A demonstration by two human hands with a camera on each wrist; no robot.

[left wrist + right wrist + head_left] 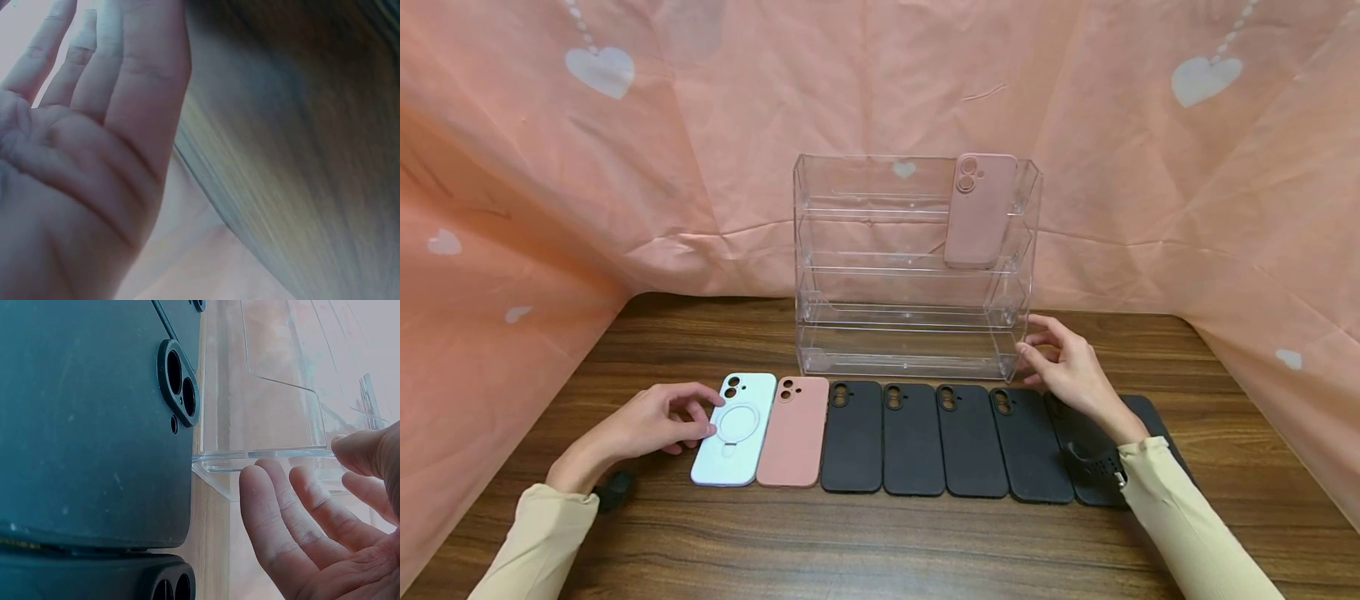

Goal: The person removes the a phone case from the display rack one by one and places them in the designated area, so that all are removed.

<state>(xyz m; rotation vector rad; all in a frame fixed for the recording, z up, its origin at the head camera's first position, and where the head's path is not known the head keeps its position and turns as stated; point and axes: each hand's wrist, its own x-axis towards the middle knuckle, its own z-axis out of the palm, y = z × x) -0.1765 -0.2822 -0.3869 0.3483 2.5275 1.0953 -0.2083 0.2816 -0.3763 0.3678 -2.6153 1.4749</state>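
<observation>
While the left hand [658, 421] rests on the brown wood-grain table [880, 542], its loosely bent fingers touch the near edge of the pale blue phone case with a round ring stand [735, 429], gripping nothing. Beyond that case lie a flat pink phone case [793, 431] and a row of matte black phone cases [917, 439]. At the row's far end the right hand [1067, 371] hovers, fingers spread and relaxed, just beside the lower corner of the clear acrylic tiered rack [910, 333], where another pink case [979, 210] leans above it.
</observation>
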